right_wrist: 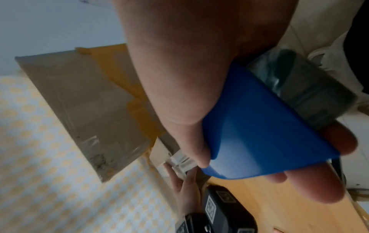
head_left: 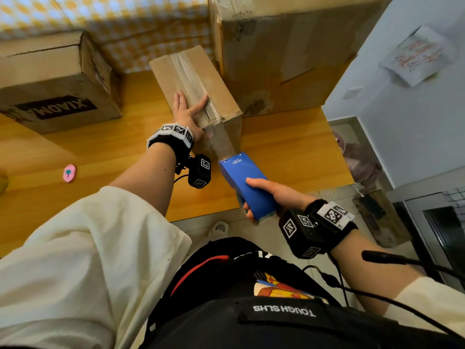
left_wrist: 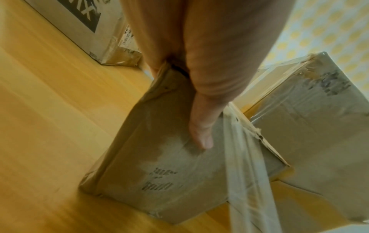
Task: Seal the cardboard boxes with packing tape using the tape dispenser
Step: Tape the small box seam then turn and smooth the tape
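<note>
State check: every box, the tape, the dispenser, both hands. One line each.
small box: flaps closed, tape along top seam
tape strip: stretched from the small box's near end to dispenser, uncut
tape dispenser: off the table, held
left hand: flat on small box
right hand: grips dispenser
XIAOMI box: closed
large box: closed, taped

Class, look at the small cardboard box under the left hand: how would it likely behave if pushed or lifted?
The small box probably slides easily on the smooth wooden table, which may be why the left hand steadies it. Its dented edges suggest soft cardboard that may buckle. It stands narrow, so it could tip.
</note>
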